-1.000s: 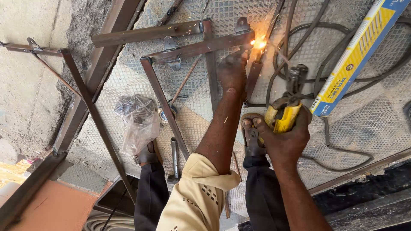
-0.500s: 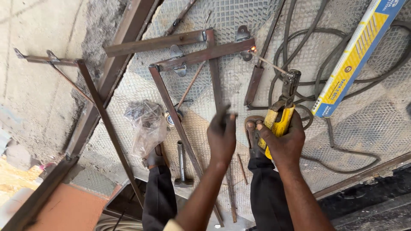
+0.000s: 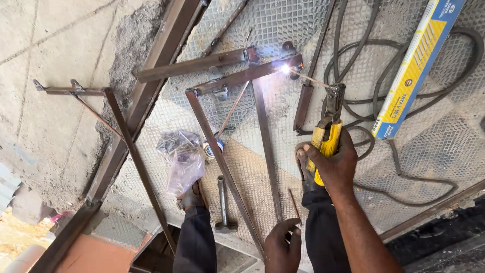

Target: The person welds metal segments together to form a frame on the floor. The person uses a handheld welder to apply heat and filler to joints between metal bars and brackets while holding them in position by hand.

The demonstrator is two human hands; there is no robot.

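Note:
My right hand (image 3: pixel 337 163) grips a yellow-handled electrode holder (image 3: pixel 327 134). Its thin welding rod (image 3: pixel 309 79) reaches up-left to a bright white arc (image 3: pixel 287 69) at the corner of a rusty steel frame (image 3: pixel 242 77). My left hand (image 3: pixel 282 246) is low in view, fingers curled around the lower end of one of the frame's long bars (image 3: pixel 267 146). The frame lies on a metal mesh sheet (image 3: pixel 424 151). My dark trouser legs (image 3: pixel 196 240) and feet stand on the mesh below the frame.
A hammer (image 3: pixel 223 202) lies between my legs. A crumpled clear plastic bag (image 3: pixel 183 159) sits by my left foot. Black welding cable (image 3: pixel 399 167) loops at the right beside a long yellow-and-blue box (image 3: pixel 415 65). Another bar frame (image 3: pixel 118 121) rests at the left on concrete.
My left hand has dropped from the top joint down to the bar's lower end. The electrode moved up to the corner and the arc is lit again.

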